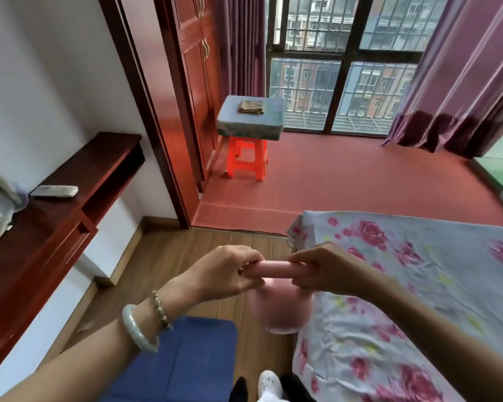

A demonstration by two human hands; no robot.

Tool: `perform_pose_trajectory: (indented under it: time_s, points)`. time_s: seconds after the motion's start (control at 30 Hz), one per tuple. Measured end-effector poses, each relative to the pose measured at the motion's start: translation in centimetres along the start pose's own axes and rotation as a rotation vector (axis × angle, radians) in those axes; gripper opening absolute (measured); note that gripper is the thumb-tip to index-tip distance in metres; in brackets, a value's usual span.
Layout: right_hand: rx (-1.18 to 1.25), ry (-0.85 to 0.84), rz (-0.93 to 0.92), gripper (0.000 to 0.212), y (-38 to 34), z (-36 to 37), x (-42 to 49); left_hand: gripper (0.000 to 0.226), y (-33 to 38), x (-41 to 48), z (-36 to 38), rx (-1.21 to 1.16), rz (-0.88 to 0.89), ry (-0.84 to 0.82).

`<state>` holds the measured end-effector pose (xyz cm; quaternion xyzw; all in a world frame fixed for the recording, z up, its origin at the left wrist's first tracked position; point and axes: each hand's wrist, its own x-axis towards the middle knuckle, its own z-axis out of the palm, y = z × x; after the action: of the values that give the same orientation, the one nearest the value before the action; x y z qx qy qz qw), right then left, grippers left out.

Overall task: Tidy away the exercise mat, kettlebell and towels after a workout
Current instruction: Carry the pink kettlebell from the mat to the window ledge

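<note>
Evidently she is sharing the weight: her left hand (230, 272) and right hand (321, 271) are each curling round an end of the handle, carrying the kettlebell (279, 310) clear of the wooden floor (163, 256), beside the bed (418, 285). It is looking pale pink, smooth and rounded, with a flat base.

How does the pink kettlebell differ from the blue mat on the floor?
The round pink kettlebell hangs in the air, its handle gripped by the left hand and right hand; the flat blue mat lies on the wooden floor, untouched. The kettlebell is bulbous; the mat is thin, with fold lines. Both are plain-coloured.
</note>
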<state>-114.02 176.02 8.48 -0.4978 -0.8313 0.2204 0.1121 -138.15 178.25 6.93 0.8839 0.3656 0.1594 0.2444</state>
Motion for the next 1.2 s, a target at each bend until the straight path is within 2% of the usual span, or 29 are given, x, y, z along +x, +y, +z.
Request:
perform_pose_trajectory:
  time_s: [0.13,0.4,0.6,0.73,1.0,1.2]
  points:
    - [-0.006,0.019,-0.029,0.017,4.3,-2.9,6.8,0.031,-4.4,6.4,-1.8,-0.043,0.036,0.071]
    - [0.005,0.028,0.027,0.029,12.6,-7.1,20.7,0.031,-14.4,19.9,-6.2,-0.035,0.074,0.101]
    - [0.006,0.041,0.111,0.025,18.9,-9.4,32.0,0.030,-24.1,31.2,-9.6,-0.020,0.164,0.008]
    - [0.020,0.100,0.180,0.030,22.3,-12.4,39.3,0.031,-29.2,38.8,-13.2,-0.028,0.228,-0.025]
    - [0.041,0.220,0.282,0.033,30.7,-18.2,49.8,0.028,-36.1,55.3,-17.6,0.049,0.310,-0.079]
    - [0.047,0.256,0.338,0.026,39.6,-21.6,54.6,0.023,-39.5,68.4,-16.5,0.091,0.364,-0.257]
